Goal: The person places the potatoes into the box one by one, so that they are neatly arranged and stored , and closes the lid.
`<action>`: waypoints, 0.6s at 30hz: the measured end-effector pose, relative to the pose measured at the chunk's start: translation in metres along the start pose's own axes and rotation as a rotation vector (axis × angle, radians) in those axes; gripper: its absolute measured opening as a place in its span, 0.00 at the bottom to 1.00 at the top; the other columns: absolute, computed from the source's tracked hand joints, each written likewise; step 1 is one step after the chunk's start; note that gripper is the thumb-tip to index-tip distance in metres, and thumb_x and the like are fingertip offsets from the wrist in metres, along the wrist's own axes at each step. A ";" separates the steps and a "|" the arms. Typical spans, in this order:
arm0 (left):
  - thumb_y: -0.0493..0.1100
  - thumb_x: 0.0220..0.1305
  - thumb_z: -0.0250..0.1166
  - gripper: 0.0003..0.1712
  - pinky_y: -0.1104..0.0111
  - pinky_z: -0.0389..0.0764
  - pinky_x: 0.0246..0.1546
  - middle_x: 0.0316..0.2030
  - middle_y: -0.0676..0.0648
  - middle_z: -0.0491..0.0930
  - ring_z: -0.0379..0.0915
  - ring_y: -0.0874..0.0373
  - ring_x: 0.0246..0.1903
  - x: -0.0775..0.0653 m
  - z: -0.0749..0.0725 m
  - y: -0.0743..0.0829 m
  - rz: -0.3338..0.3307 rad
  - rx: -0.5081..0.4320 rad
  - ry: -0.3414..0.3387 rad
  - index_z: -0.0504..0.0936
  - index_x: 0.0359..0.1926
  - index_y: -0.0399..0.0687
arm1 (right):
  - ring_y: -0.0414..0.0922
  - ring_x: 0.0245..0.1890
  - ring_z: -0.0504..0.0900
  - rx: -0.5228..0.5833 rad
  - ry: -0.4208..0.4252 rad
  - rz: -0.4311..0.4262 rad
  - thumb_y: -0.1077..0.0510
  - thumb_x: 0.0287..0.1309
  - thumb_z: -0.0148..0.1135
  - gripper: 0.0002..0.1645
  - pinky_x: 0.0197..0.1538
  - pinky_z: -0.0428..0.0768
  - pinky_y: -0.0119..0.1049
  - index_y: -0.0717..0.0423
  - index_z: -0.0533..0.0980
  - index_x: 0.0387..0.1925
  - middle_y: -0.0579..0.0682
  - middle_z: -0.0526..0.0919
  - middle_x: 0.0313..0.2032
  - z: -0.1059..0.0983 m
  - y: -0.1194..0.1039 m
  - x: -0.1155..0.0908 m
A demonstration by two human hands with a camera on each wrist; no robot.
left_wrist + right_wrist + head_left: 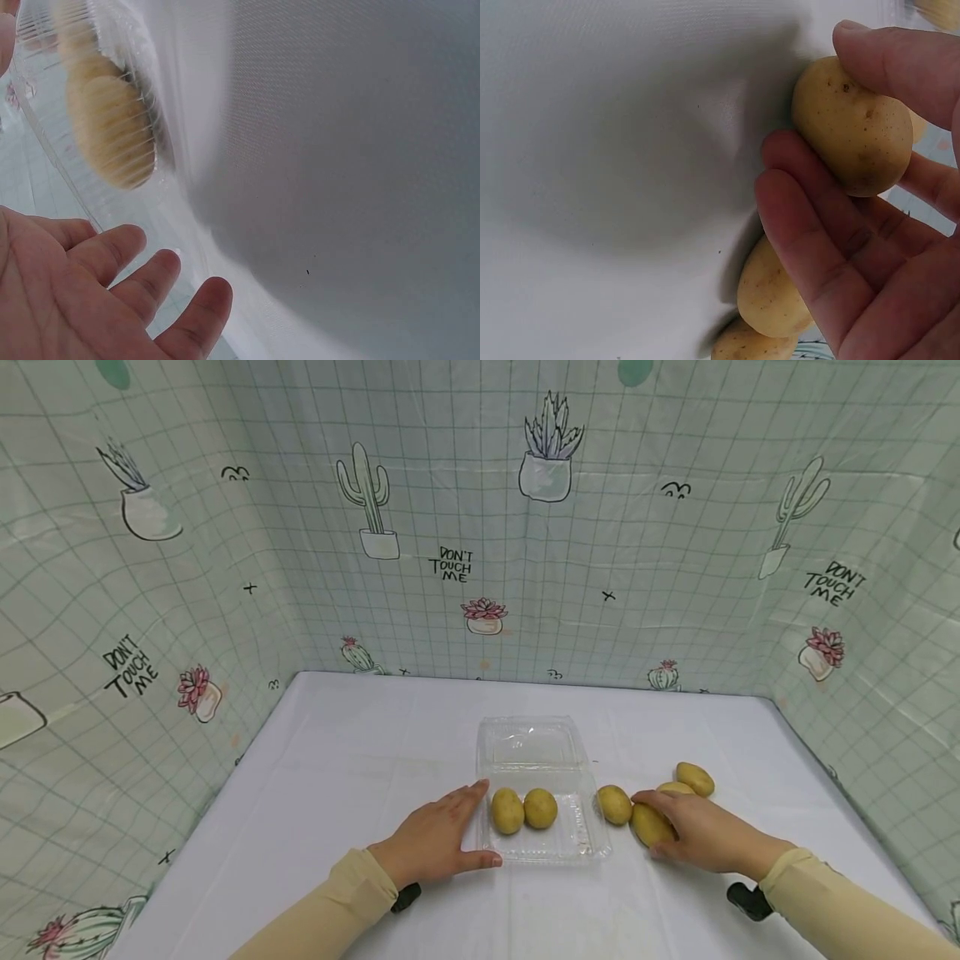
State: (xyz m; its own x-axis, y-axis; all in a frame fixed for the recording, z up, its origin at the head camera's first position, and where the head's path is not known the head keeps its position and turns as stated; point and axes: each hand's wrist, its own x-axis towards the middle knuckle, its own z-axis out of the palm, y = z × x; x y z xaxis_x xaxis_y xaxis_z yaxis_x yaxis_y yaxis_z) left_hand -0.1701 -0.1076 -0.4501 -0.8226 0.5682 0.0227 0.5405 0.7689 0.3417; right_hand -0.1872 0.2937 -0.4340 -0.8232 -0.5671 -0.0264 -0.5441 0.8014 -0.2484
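A clear plastic clamshell box [525, 852] lies with its lid [528, 743] folded back, and two potatoes [507, 812] sit side by side in its base. My left hand [438, 835] rests at the box's left side, fingers fairly straight and the thumb near the front corner. In the right wrist view, my right hand [885, 255] grips a potato [851, 124] between thumb and fingers. Just left of that hand in the head view is a loose potato [615, 805], close beside the box's right edge.
Beyond my right hand lie two more potatoes, one partly hidden potato [675, 787] and a farther potato [695, 778]. All stand on a white-covered table [360, 735]. A printed curtain [480, 527] encloses the back and sides. A black wrist device [750, 902] shows under the right sleeve.
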 end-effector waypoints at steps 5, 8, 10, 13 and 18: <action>0.73 0.59 0.62 0.59 0.54 0.67 0.64 0.74 0.45 0.59 0.58 0.49 0.70 0.000 0.001 0.000 -0.007 -0.001 0.006 0.54 0.77 0.40 | 0.47 0.51 0.78 0.008 0.001 0.008 0.52 0.49 0.79 0.41 0.54 0.78 0.49 0.59 0.73 0.62 0.49 0.80 0.52 0.000 -0.002 0.000; 0.73 0.59 0.62 0.59 0.53 0.68 0.64 0.74 0.45 0.59 0.59 0.49 0.70 0.001 0.002 -0.001 -0.007 0.004 0.007 0.54 0.77 0.40 | 0.48 0.52 0.78 0.011 -0.003 0.009 0.51 0.49 0.79 0.42 0.54 0.78 0.50 0.60 0.72 0.63 0.51 0.79 0.53 -0.001 -0.002 -0.001; 0.74 0.59 0.62 0.59 0.53 0.68 0.64 0.74 0.45 0.59 0.59 0.49 0.70 0.001 0.002 -0.001 -0.006 0.011 0.006 0.54 0.77 0.40 | 0.49 0.52 0.78 0.014 -0.008 0.014 0.50 0.49 0.79 0.42 0.53 0.78 0.50 0.60 0.72 0.64 0.52 0.79 0.53 -0.001 -0.002 -0.001; 0.74 0.59 0.61 0.60 0.54 0.68 0.64 0.74 0.45 0.59 0.59 0.49 0.70 0.001 0.003 -0.001 -0.005 0.013 0.004 0.54 0.77 0.40 | 0.49 0.53 0.78 0.015 -0.010 0.022 0.52 0.51 0.78 0.41 0.54 0.78 0.50 0.60 0.72 0.64 0.53 0.79 0.54 0.000 -0.002 -0.002; 0.75 0.59 0.61 0.60 0.53 0.69 0.63 0.74 0.45 0.59 0.59 0.49 0.70 0.001 0.003 -0.001 -0.007 0.011 -0.001 0.53 0.77 0.40 | 0.49 0.52 0.78 0.007 -0.009 0.003 0.56 0.52 0.76 0.38 0.53 0.79 0.50 0.60 0.72 0.64 0.52 0.79 0.53 0.001 -0.001 -0.002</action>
State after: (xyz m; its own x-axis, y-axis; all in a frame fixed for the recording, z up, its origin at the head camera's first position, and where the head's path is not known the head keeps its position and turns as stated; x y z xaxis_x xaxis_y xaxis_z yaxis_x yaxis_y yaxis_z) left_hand -0.1710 -0.1073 -0.4530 -0.8262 0.5631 0.0191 0.5366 0.7761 0.3313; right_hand -0.1850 0.2934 -0.4343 -0.8233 -0.5665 -0.0355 -0.5406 0.8016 -0.2553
